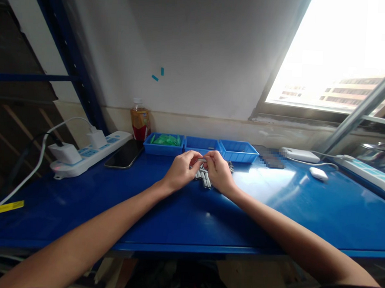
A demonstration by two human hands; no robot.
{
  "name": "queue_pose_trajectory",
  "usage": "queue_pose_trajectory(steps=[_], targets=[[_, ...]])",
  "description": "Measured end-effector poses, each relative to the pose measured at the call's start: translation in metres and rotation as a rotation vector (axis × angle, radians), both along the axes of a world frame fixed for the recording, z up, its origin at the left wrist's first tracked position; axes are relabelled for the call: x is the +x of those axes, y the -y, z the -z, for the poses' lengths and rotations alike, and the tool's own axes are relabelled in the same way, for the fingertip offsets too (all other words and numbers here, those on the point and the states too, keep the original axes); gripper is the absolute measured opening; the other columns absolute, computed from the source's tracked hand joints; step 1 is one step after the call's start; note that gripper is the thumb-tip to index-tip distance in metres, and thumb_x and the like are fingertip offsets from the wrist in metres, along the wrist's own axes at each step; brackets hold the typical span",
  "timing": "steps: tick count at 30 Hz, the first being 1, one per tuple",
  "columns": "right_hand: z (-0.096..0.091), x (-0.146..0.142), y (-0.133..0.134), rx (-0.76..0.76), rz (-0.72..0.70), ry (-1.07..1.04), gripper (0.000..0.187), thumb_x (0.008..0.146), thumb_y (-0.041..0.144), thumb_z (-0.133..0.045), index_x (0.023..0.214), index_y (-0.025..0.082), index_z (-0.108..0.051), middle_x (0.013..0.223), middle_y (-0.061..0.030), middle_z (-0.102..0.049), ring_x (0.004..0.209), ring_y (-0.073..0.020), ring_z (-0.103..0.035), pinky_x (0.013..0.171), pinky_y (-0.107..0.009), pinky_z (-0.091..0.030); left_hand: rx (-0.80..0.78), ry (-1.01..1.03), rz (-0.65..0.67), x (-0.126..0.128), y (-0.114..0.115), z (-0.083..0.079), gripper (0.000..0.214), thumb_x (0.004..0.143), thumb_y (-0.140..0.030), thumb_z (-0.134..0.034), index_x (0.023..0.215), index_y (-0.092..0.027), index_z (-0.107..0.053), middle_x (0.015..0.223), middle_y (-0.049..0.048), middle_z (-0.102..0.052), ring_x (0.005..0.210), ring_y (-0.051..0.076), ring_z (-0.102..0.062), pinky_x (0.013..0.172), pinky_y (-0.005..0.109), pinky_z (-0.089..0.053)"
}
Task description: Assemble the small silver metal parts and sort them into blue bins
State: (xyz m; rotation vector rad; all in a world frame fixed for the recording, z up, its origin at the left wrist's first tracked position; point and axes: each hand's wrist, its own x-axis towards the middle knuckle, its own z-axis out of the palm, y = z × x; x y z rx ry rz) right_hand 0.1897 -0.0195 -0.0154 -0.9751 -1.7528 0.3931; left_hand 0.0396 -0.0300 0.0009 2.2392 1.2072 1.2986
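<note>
My left hand point(181, 171) and my right hand point(219, 171) meet over the middle of the blue table point(188, 217). Both have their fingers pinched together on one small grey metal piece point(202, 160) held between them. A heap of several similar grey cylindrical parts point(204, 178) lies on the table just under and between the hands. Right behind the hands stand three blue trays in a row: the left tray point(164, 150) holds green pieces point(166, 140), the middle tray point(201, 145) and the right tray point(238, 151) show little of their contents.
A white power strip point(90, 155) with plugged chargers lies at the left, a dark phone point(125, 154) beside it, a drink bottle point(139, 122) behind. A white box point(300, 155), a white mouse-like device point(318, 173) and another strip point(370, 172) lie right. Wall and window behind.
</note>
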Motion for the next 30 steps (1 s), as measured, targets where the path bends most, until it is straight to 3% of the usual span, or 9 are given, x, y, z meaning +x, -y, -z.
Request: queue_pose_trajectory(steps=[7, 14, 21, 23, 27, 30], targets=[[0.001, 0.000, -0.001, 0.024, -0.031, -0.060, 0.015, 0.091, 0.031, -0.038, 0.085, 0.022, -0.048, 0.062, 0.0020, -0.055, 0.055, -0.0130, -0.054, 0.055, -0.024, -0.044, -0.036, 0.066, 0.035, -0.002, 0.002, -0.003, 0.021, 0.086, -0.032, -0.054, 0.095, -0.015, -0.062, 0.083, 0.0052, -0.069, 0.074, 0.016, -0.064, 0.066, 0.025, -0.049], [-0.006, 0.012, 0.000, 0.194, -0.030, 0.196, 0.011, 0.088, 0.027, -0.047, 0.097, 0.021, -0.052, 0.077, -0.0019, -0.063, 0.068, -0.0148, -0.059, 0.063, -0.025, -0.046, -0.081, 0.092, 0.044, -0.004, -0.003, 0.002, 0.029, 0.089, -0.039, -0.048, 0.095, -0.015, -0.063, 0.085, 0.0045, -0.070, 0.077, 0.017, -0.065, 0.069, 0.025, -0.048], [-0.008, 0.019, -0.001, 0.339, -0.065, 0.402, 0.010, 0.089, 0.026, -0.048, 0.093, 0.020, -0.055, 0.084, -0.0055, -0.059, 0.079, -0.0181, -0.055, 0.072, -0.029, -0.045, -0.093, -0.025, -0.010, -0.004, -0.001, -0.001, 0.046, 0.094, -0.043, -0.034, 0.068, -0.015, -0.059, 0.063, 0.0015, -0.063, 0.060, 0.015, -0.058, 0.058, 0.024, -0.042], [-0.009, 0.018, -0.001, 0.327, -0.032, 0.398, 0.012, 0.089, 0.029, -0.048, 0.087, 0.020, -0.056, 0.081, -0.0052, -0.058, 0.077, -0.0179, -0.054, 0.071, -0.029, -0.044, -0.082, -0.024, -0.006, -0.005, -0.001, -0.001, 0.043, 0.095, -0.041, -0.032, 0.074, -0.015, -0.060, 0.067, 0.0022, -0.064, 0.064, 0.015, -0.059, 0.060, 0.024, -0.044], [-0.009, 0.018, -0.003, 0.271, 0.024, 0.340, 0.023, 0.091, 0.030, -0.045, 0.074, 0.020, -0.054, 0.074, -0.0035, -0.055, 0.069, -0.0152, -0.052, 0.065, -0.027, -0.042, 0.056, -0.052, 0.077, -0.009, -0.003, 0.003, 0.024, 0.089, -0.030, -0.047, 0.108, -0.017, -0.057, 0.089, 0.0043, -0.065, 0.082, 0.017, -0.062, 0.072, 0.026, -0.047], [-0.009, 0.018, -0.004, 0.265, 0.006, 0.326, 0.031, 0.093, 0.030, -0.042, 0.064, 0.020, -0.048, 0.068, -0.0017, -0.050, 0.062, -0.0133, -0.048, 0.059, -0.026, -0.039, 0.177, -0.141, 0.100, -0.009, -0.004, 0.004, 0.023, 0.085, -0.025, -0.054, 0.108, -0.018, -0.055, 0.093, 0.0051, -0.063, 0.088, 0.018, -0.059, 0.079, 0.029, -0.046]])
